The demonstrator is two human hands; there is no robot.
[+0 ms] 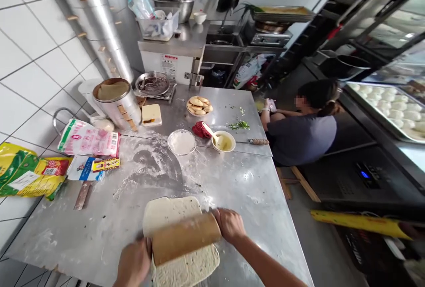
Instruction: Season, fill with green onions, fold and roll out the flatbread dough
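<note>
A thick wooden rolling pin (186, 237) lies slantwise across a flat sheet of dough (172, 211) on the metal table. My left hand (133, 261) is closed on the pin's left handle and is blurred by motion. Around the right handle, my right hand (230, 225) is wrapped. The dough shows both beyond the pin and on its near side, with small dark green flecks in it. Its middle is hidden under the pin.
Beyond the dough, the floured steel table (245, 185) holds a bowl of flour (182, 142), a bowl of yellowish liquid (228, 142) with a brush, chopped greens (241, 125) and a bowl of buns (199, 106). Bags (89, 139) and a scraper (82, 195) lie left. A person (302, 128) sits right.
</note>
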